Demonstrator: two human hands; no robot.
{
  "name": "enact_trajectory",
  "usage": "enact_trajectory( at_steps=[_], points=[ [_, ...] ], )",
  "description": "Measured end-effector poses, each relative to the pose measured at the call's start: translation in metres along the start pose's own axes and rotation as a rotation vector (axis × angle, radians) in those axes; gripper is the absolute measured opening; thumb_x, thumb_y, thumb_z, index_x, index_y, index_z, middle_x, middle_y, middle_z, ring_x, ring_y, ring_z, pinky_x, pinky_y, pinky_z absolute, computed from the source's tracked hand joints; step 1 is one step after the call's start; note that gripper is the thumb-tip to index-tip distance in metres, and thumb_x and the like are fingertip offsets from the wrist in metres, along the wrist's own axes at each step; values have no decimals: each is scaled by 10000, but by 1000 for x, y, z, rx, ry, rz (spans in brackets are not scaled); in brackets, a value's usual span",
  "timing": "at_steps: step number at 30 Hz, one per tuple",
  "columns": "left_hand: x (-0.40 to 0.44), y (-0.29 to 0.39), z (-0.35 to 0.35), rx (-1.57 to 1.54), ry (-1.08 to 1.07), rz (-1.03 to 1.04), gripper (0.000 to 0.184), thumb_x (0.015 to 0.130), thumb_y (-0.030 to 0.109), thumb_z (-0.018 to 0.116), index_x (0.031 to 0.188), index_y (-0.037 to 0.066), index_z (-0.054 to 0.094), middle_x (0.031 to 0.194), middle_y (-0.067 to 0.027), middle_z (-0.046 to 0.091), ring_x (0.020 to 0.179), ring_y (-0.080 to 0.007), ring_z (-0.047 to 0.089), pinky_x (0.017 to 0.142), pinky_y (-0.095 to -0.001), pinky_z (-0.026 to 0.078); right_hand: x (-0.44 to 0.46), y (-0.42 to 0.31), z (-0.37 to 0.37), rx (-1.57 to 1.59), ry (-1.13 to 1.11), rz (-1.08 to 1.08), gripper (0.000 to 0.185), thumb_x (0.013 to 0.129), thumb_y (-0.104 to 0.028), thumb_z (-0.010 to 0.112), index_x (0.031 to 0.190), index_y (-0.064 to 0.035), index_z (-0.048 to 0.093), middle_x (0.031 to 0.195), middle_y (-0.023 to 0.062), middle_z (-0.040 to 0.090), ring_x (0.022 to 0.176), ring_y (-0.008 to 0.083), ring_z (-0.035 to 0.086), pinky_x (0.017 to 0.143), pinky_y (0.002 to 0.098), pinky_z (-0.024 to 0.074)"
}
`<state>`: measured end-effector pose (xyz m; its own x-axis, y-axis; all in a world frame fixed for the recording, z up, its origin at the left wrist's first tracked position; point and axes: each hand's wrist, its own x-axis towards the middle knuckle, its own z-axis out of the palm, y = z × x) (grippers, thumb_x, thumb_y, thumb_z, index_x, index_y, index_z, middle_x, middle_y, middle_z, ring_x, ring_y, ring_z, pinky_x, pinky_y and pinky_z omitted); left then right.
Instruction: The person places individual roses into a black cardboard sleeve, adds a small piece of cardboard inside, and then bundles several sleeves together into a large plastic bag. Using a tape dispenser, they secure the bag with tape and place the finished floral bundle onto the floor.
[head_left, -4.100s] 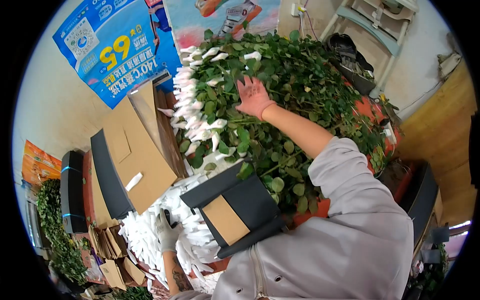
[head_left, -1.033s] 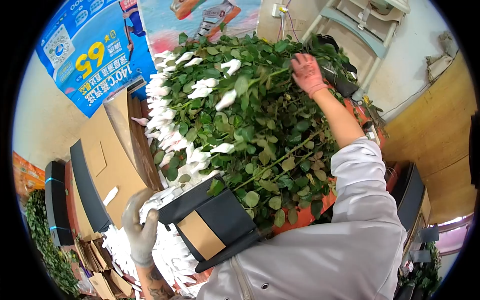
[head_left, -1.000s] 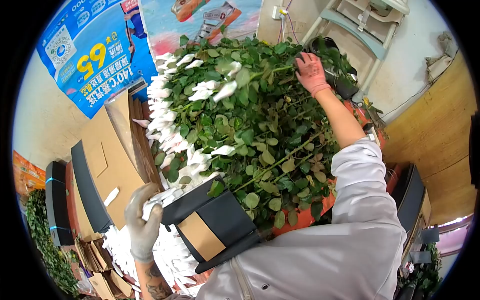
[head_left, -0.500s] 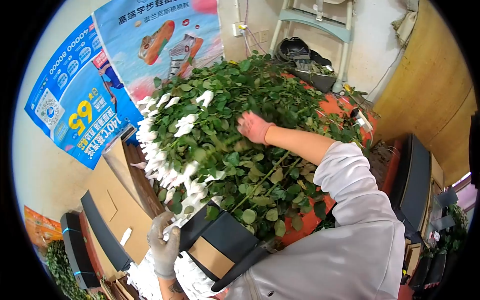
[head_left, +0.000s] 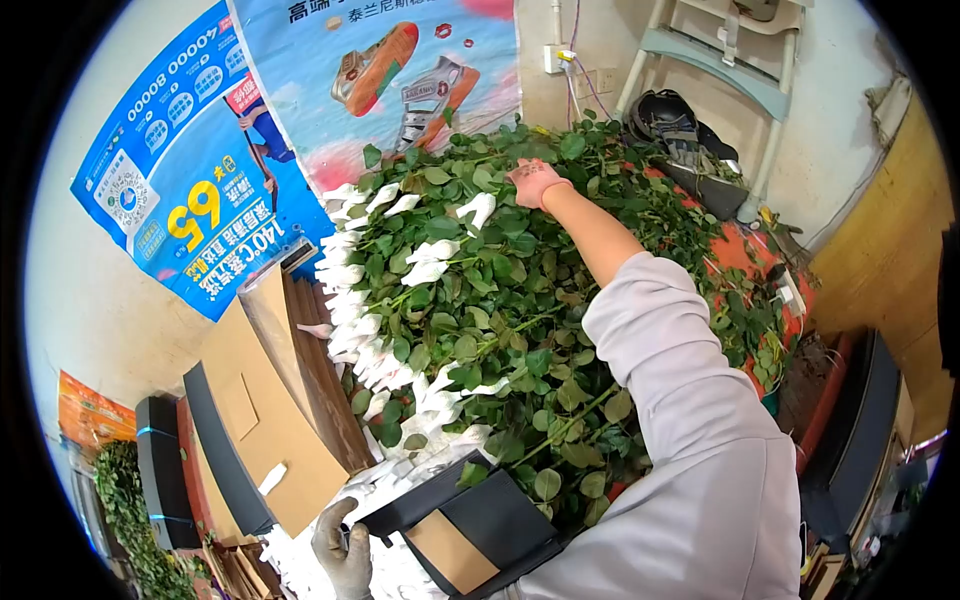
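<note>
Right hand [head_left: 537,183] at leafy stems [head_left: 500,310], grip unclear | left hand [head_left: 343,553] curled near loose white sleeves [head_left: 402,572], hold unclear | stems heaped on red table [head_left: 738,252], many heads [head_left: 345,303] sleeved | black wrapper [head_left: 502,508] open, brown card [head_left: 455,552] on it, no bundle inside

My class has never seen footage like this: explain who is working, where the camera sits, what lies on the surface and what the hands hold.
No machine here: a person works in gloves, filmed by one head-worn camera looking forward and down. On the orange-red surface lie green leafy stems, many with white-wrapped tips. Nearer are a folded black sheet bearing a tan rectangular card. The pink-gloved right hand touches the leaves; its grip is unclear. The grey-gloved left hand looks empty.
</note>
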<state>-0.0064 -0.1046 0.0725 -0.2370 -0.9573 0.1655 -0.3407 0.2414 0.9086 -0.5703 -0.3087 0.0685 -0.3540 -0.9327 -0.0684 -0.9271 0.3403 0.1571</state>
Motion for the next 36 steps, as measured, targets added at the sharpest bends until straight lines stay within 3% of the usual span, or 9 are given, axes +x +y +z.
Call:
enact_trajectory(
  at_steps=[5,8,13,16,19,24,27,30,36],
  points=[
    [-1,-21,-1,-5,-39,-34,421,831,300,632,1050,-51,557,1014,-116,598,972,-199,553,886,-320,405,0,10,0,-45,-65,-38,534,792,-112,399,1326,-89,405,1360,137,405,1250,278,397,1040,351,297],
    [-5,-18,-3,8,-22,-19,489,819,352,658,1067,-56,550,1017,-118,601,983,-202,551,892,-322,403,9,63,12,-31,231,-68,465,820,-202,390,1269,-121,481,1313,146,467,1164,299,484,988,372,366],
    [-14,-28,-15,-73,46,-35,524,832,338,648,1122,-82,530,1069,-163,599,1013,-240,565,920,-351,411,-86,145,-88,-65,725,382,468,821,-272,462,1281,-195,494,1249,96,539,1141,264,509,953,383,392],
    [-18,-36,-21,-113,41,2,506,845,317,634,1132,-85,525,1084,-172,593,1036,-250,560,948,-362,403,-128,196,-132,-221,1153,414,361,846,-323,492,1191,-223,526,1100,60,612,929,235,615,743,377,492],
    [-21,-30,-26,-111,72,-9,442,871,239,599,1152,-89,512,1101,-182,587,1054,-257,556,967,-366,396,-186,145,-173,-140,1068,318,449,781,-357,573,1193,-183,539,1072,89,611,904,269,609,804,370,470],
    [-16,-22,-27,-139,116,13,482,856,303,615,1117,-93,530,1073,-179,596,1034,-248,553,922,-347,399,-229,-12,-118,-237,822,-359,230,830,-238,439,1006,-140,550,735,50,584,658,179,614,534,281,492],
    [-21,-29,-31,-137,114,31,442,833,263,628,1097,-81,547,1044,-145,591,957,-204,551,872,-307,413,-231,-87,-75,125,40,-663,394,750,-289,577,1111,-129,564,1032,116,613,984,245,592,867,330,466],
    [-30,-20,-35,-145,119,-22,464,834,296,639,1091,-78,545,1040,-138,587,934,-187,544,860,-297,423,-151,-91,-30,47,264,-500,650,711,-361,628,1258,-70,432,1177,164,520,1131,296,497,974,380,381],
    [-54,-51,-48,-170,231,-103,428,880,218,595,1152,-99,500,1075,-162,582,1003,-222,557,930,-344,414,-30,-55,44,-414,12,-210,813,804,-558,433,1418,-65,229,1463,197,221,1259,395,317,1077,481,189]
  ],
)
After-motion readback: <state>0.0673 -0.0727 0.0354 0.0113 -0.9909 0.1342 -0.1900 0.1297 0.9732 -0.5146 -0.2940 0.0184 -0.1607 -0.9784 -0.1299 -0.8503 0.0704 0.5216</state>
